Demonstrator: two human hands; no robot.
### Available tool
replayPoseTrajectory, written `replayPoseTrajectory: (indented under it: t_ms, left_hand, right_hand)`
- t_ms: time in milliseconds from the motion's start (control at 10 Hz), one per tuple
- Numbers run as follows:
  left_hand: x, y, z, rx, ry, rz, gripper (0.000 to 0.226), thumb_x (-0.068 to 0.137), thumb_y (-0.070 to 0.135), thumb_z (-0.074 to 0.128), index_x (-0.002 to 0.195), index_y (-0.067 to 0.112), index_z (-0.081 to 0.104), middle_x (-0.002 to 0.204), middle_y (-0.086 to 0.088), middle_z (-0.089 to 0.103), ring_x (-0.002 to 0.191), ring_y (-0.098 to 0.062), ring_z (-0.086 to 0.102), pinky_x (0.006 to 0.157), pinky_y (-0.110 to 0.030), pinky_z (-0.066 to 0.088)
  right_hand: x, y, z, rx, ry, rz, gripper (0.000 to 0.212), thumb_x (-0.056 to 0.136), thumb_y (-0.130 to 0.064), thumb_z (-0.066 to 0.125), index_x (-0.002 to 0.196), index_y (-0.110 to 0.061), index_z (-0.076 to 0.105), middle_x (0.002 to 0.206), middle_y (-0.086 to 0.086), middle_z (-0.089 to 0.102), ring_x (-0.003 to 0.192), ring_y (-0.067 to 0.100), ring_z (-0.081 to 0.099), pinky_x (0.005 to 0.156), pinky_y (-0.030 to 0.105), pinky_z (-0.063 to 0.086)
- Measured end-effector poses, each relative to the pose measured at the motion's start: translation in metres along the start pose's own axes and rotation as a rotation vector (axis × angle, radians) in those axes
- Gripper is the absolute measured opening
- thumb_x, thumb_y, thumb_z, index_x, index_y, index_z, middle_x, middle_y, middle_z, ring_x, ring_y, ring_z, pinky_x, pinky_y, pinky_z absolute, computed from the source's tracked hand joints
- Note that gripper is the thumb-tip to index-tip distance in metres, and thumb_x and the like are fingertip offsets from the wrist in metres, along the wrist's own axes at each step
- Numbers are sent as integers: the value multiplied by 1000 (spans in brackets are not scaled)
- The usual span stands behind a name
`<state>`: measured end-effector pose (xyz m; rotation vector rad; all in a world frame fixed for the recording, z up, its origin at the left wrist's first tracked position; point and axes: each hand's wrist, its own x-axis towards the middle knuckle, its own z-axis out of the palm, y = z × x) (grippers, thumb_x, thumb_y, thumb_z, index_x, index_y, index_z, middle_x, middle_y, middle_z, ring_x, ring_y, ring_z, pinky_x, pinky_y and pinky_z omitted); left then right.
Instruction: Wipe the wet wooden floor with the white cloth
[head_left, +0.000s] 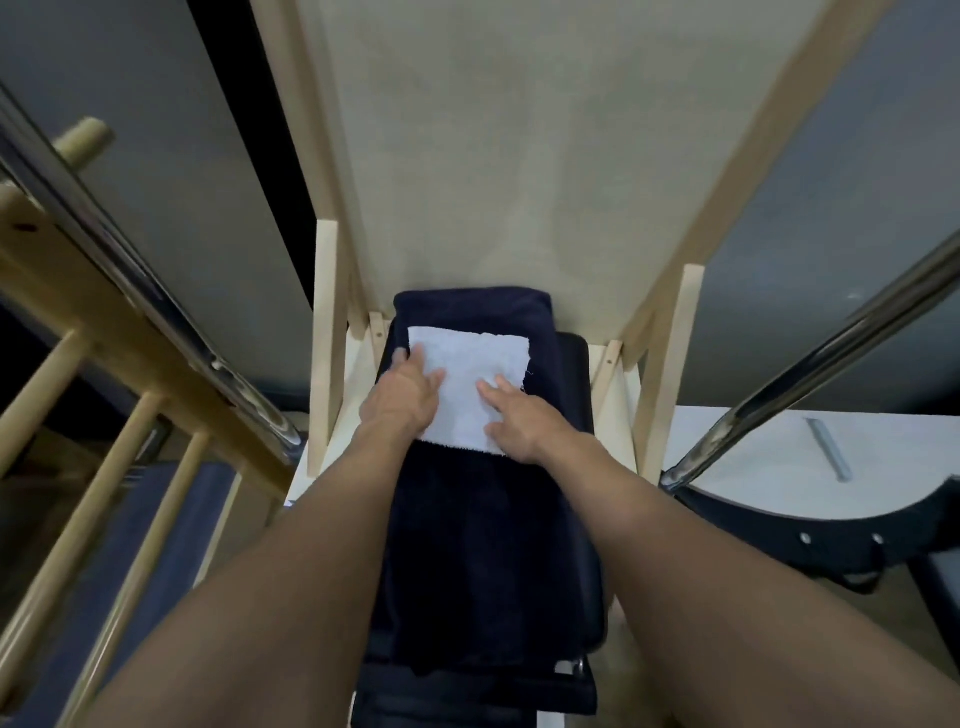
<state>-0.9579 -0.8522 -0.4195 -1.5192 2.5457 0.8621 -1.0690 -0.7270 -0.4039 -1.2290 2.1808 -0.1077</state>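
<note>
Cloth (470, 387), white and flat, lies on a dark towel (483, 545) in front of me. My left hand (402, 392) and right hand (519, 421) rest on it with straight fingers, gripping nothing. The towel maybe covers a black seat.

We stretch both bare arms in from 7 and 5 o'clock toward the centre. Our left grip (402, 395) lies palm down, fingers straight, pointing to 1 o'clock. Our right grip (519, 421), just beside it at 3 o'clock, lies palm down too, fingers spread toward 11.
</note>
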Motion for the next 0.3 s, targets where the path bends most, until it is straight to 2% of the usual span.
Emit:
replayPoseTrajectory:
  t_ms: [100, 200, 300]
  left_hand:
    - [-12, -12, -18, 222, -29, -163, 49, 100, 40, 26, 141, 15, 36, 150, -6, 27, 127, -36, 40, 98, -46, 36]
    - [-31, -18, -30, 218, 23, -168, 41, 96, 33, 37, 131, 14, 45, 139, -10, 42, 119, -34, 47, 88, -42, 37]
    - [-59, 6, -47, -37, 53, -18, 33, 93, 25, 44, 121, 10, 55, 124, -14, 56, 108, -31, 54, 82, -35, 43]
  right_hand:
    - [-21, -2, -5, 4, 34, 22, 67, 97, -10, 39, 153, -31, 10, 162, -4, 1, 147, 21, 18, 117, 38, 24]
    - [-49, -2, -7, 134, 143, -15, 58, 100, -20, 42, 153, -26, 18, 162, 2, 12, 146, 21, 20, 117, 35, 23]
    - [-86, -15, -16, 417, 328, -86, 50, 100, -35, 43, 148, -20, 35, 152, 0, 38, 136, 18, 39, 110, 30, 32]
